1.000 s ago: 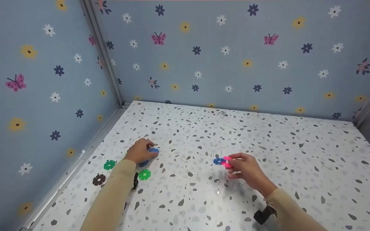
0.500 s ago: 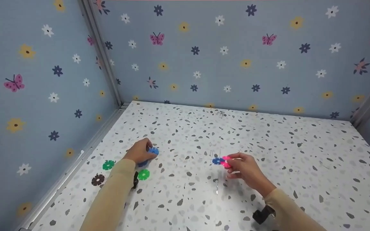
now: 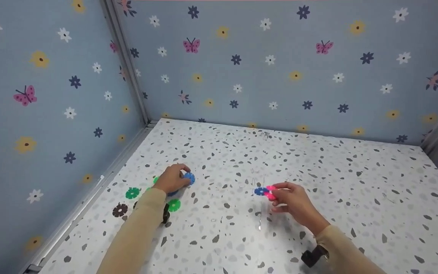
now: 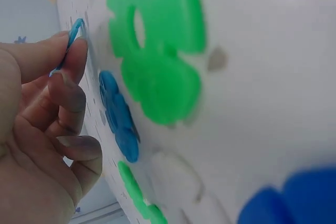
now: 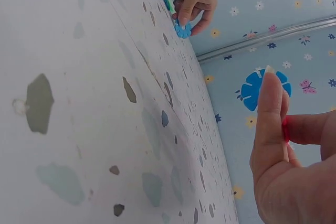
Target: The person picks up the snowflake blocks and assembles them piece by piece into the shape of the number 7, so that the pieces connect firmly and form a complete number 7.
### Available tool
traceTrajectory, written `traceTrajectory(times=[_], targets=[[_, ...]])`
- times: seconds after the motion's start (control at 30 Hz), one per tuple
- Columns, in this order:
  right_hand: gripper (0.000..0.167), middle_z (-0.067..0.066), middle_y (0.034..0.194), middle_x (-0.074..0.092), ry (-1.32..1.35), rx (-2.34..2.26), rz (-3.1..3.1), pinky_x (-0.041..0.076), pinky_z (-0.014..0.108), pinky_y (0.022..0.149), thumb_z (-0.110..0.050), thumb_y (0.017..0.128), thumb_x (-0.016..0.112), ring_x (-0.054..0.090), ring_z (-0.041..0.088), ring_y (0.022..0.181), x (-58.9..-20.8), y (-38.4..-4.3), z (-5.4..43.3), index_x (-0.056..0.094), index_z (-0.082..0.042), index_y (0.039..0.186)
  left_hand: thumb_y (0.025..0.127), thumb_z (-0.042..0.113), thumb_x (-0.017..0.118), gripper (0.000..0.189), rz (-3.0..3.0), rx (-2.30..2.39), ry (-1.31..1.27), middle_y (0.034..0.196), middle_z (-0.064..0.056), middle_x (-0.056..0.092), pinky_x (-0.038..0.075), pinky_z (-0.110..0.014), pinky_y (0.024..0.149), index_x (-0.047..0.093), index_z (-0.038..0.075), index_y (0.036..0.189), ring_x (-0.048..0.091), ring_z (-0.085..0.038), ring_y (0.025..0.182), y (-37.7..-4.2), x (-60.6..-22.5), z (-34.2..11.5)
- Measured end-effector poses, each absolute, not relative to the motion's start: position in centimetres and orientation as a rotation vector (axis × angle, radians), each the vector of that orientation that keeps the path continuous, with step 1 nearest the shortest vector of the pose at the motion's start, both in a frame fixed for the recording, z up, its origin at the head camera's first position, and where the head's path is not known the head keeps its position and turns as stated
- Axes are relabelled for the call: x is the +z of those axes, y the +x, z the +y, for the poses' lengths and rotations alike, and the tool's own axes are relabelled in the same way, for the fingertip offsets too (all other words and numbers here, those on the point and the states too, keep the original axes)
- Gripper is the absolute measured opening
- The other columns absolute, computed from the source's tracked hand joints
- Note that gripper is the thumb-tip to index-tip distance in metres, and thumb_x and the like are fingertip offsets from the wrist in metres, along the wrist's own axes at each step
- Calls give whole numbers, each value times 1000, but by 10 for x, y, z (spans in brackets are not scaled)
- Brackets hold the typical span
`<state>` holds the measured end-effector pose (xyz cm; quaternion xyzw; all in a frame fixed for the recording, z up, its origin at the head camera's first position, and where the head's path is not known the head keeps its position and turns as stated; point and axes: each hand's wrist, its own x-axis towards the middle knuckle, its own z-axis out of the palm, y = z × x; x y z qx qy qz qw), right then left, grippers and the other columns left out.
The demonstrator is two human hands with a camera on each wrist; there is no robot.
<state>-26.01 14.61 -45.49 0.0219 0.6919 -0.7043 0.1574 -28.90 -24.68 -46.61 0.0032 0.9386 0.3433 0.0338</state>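
Observation:
My left hand (image 3: 172,179) pinches a light blue notched flower disc (image 3: 190,178) between thumb and fingertips. The left wrist view shows that disc (image 4: 72,40) edge-on, close over the table. Beneath this hand lies a darker blue disc (image 4: 118,116), mostly hidden in the head view, with a bright green disc (image 3: 174,205) nearby. On the right, my right hand (image 3: 295,201) holds a pink disc (image 3: 270,193) between thumb and fingers. A blue disc (image 3: 261,191) is joined to its left edge. The right wrist view shows this pair raised off the table.
Left of the left forearm lie a dark green disc (image 3: 132,193) and a dark brown disc (image 3: 120,210). Another green disc (image 3: 156,179) peeks out behind the left hand. The speckled white table (image 3: 222,236) meets patterned blue walls (image 3: 272,68) at the left and back.
The left hand's light blue disc has turned its face more to the head camera, and that hand has shifted slightly right. The right hand keeps its hold, nearly still.

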Motion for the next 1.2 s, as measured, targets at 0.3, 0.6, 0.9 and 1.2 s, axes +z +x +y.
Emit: traceTrajectory(times=[0.3, 0.6, 0.9, 1.2], targets=[[34, 15, 87, 66, 23, -2013, 1996, 59, 37, 66, -1, 94, 60, 63, 19, 70, -454, -261, 151, 52, 8, 126, 92, 9, 69, 25, 2774, 1293, -34, 82, -7, 65, 47, -30, 59, 63, 7, 116, 60, -18, 68, -289, -463, -226], [34, 16, 89, 67, 43, -1993, 2019, 59, 37, 68, -4, 95, 62, 64, 21, 74, -456, -259, 152, 53, 6, 126, 91, 8, 69, 24, 2571, 1526, 68, 79, -9, 71, 41, -27, 53, 57, 5, 112, 55, -18, 59, -285, -463, -197], [32, 16, 89, 66, 79, -1989, 2033, 59, 36, 68, -5, 95, 62, 64, 21, 74, -458, -256, 147, 54, 5, 124, 92, 5, 69, 24, 2425, 1673, 125, 78, -10, 72, 43, -26, 56, 51, 2, 108, 57, -15, 60, -275, -466, -166], [32, 16, 86, 65, 60, -2008, 2010, 59, 37, 69, -3, 95, 61, 64, 20, 72, -457, -260, 140, 54, 6, 125, 92, 5, 70, 26, 2312, 1825, 158, 80, -12, 73, 43, -26, 55, 50, 2, 109, 55, -16, 58, -265, -458, -140]])
